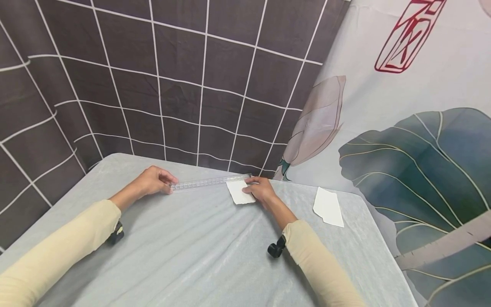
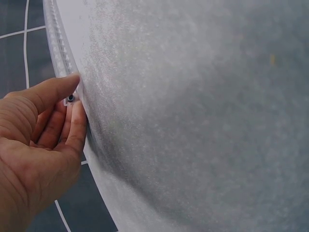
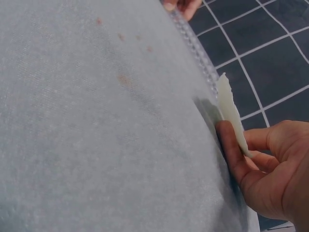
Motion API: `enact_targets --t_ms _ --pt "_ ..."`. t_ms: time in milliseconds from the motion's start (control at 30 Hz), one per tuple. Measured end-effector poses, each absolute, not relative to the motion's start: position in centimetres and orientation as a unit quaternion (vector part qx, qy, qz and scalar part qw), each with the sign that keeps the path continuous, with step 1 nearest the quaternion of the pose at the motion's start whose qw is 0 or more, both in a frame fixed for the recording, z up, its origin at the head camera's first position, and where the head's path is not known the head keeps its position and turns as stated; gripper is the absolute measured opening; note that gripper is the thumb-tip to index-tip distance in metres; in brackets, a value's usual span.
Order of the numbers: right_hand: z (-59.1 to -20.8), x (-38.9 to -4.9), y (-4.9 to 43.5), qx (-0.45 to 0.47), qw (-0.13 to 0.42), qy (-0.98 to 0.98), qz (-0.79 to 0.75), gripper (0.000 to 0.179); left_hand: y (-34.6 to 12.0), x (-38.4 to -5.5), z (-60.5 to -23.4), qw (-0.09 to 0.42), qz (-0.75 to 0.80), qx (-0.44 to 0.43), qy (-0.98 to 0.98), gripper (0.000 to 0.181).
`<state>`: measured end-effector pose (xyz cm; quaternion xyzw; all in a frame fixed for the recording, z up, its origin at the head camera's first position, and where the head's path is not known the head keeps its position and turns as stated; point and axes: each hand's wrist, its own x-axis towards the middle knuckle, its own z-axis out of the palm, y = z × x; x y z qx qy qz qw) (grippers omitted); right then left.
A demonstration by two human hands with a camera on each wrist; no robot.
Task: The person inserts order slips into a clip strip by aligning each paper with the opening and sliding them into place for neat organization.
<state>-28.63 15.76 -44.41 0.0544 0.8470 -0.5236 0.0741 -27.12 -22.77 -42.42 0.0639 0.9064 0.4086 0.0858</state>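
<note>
A long clear plastic ruler (image 1: 207, 183) lies near the far edge of the table, running left to right. My left hand (image 1: 155, 180) pinches its left end between thumb and fingers; the left wrist view shows this hand (image 2: 48, 121) at the ruler's end. My right hand (image 1: 262, 189) holds a white piece of paper (image 1: 238, 192) between thumb and fingers, beside the ruler's right end. In the right wrist view that paper (image 3: 231, 108) stands tilted, with one uneven edge. Whether the right fingers also touch the ruler cannot be made out.
Another white piece of paper (image 1: 328, 207), with an irregular outline, lies on the table to the right. A pale grey cloth (image 1: 184, 247) with creases covers the table. Behind hang a dark grid-patterned curtain (image 1: 176, 55) and a leaf-printed white cloth (image 1: 356, 102).
</note>
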Motion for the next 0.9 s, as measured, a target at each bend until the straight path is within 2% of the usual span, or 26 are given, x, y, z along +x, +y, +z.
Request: enact_targets --t_ms 900 --pt "-44.56 -28.63 15.01 0.05 0.075 0.847 -0.524 0.048 -22.68 -27.06 -42.32 0.092 0.406 0.06 0.907 0.043"
